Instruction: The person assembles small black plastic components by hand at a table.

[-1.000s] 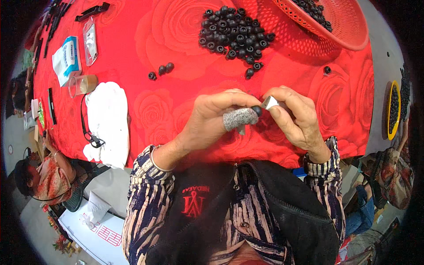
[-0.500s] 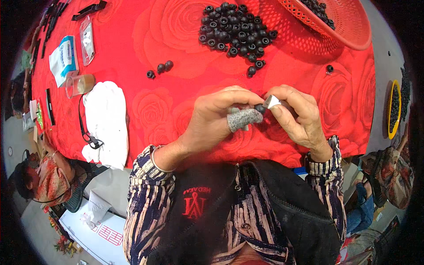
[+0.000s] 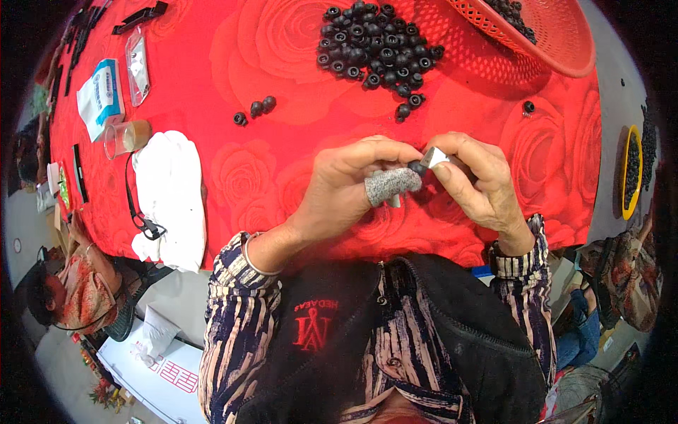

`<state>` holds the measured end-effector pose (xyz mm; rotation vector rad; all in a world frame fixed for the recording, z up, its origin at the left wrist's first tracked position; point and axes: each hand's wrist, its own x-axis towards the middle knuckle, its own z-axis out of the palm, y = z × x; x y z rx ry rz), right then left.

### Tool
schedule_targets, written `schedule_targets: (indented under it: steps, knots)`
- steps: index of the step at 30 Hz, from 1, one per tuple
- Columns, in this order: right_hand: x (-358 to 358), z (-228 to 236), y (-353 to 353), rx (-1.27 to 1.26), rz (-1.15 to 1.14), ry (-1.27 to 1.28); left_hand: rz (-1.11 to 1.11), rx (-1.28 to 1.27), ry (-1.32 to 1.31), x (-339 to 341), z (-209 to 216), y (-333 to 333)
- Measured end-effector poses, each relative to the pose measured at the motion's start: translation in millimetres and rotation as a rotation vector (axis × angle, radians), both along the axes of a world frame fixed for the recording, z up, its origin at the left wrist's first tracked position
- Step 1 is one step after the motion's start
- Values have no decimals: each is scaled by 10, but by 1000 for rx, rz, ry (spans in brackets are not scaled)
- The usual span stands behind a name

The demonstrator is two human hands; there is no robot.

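Both my hands meet over the red tablecloth (image 3: pixel 282 212). My left hand (image 3: pixel 328 180) pinches a small black ball-shaped part (image 3: pixel 417 168), its thumb wrapped in a grey knit finger cover (image 3: pixel 387 186). Between the thumb and fingers of my right hand (image 3: pixel 487 185) is a small flat silver-white piece (image 3: pixel 437 157), like a short blade, with its edge against the black part. Beyond my hands lies a pile of similar black parts (image 3: pixel 378 49), several showing a hollow end. Three more black parts (image 3: pixel 256 109) sit to the left, and a single one (image 3: pixel 528 107) to the right.
A red perforated basket (image 3: pixel 565 49) with black parts stands at the far right. On the left are a white cloth (image 3: pixel 173 191), a plastic cup (image 3: pixel 127 138) and a blue-white packet (image 3: pixel 102 95). People sit at left (image 3: pixel 85 286) and right (image 3: pixel 632 283); a yellow-rimmed basin (image 3: pixel 639 173) is beyond the table.
Both hands stay nearly in place. The silver-white piece has tilted slightly against the black part, and my left thumb has shifted a little.
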<state>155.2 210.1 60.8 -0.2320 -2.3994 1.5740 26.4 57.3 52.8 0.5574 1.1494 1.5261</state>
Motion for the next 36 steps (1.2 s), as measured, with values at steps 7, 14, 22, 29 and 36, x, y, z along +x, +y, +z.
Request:
schedule_targets:
  steps: [7, 14, 22, 29, 36]
  knots:
    - [-16, 112, 16, -82, 7, -121, -38, -101, -148, -8, 89, -5]
    - [-11, 59, 36, -77, 43, -92, -17, -106, -87, 4, 103, 4]
    - [4, 47, 44, -64, -66, -99, 2, -32, -6, 19, 12, 28]
    - [4, 85, 23, -56, -66, -107, 45, -58, -254, 36, 2, 49]
    - [1, 102, 13, -73, -84, -105, 50, -56, -311, 36, -25, 55]
